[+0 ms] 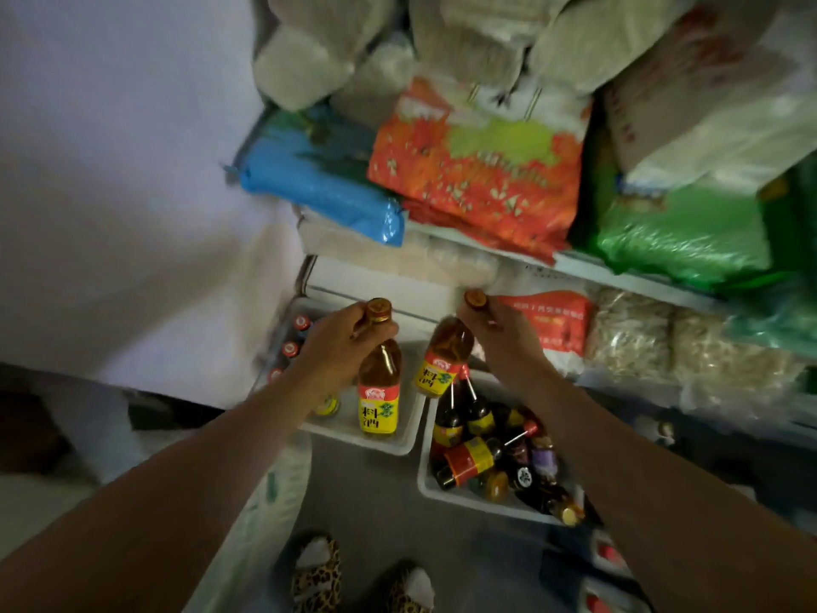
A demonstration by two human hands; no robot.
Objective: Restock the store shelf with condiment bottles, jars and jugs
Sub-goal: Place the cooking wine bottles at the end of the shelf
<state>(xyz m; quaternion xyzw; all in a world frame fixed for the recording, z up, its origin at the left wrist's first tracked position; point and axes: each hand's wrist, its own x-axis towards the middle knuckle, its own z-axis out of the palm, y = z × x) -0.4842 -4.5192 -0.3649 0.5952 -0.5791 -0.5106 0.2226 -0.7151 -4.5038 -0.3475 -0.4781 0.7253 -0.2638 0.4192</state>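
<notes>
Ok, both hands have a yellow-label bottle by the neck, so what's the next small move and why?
Probably lower the left hand's bottle into the left white tray: it hangs upright right over bare tray floor, beside capped bottles already standing there. The right hand's bottle hangs tilted and can follow.

Amber bottles (pixel 379 373) wear yellow-and-red labels; white trays (pixel 404 440); leopard-print slippers (pixel 316 577); blue (pixel 318 183), orange-red (pixel 477 170) and green sacks (pixel 681 232).
</notes>
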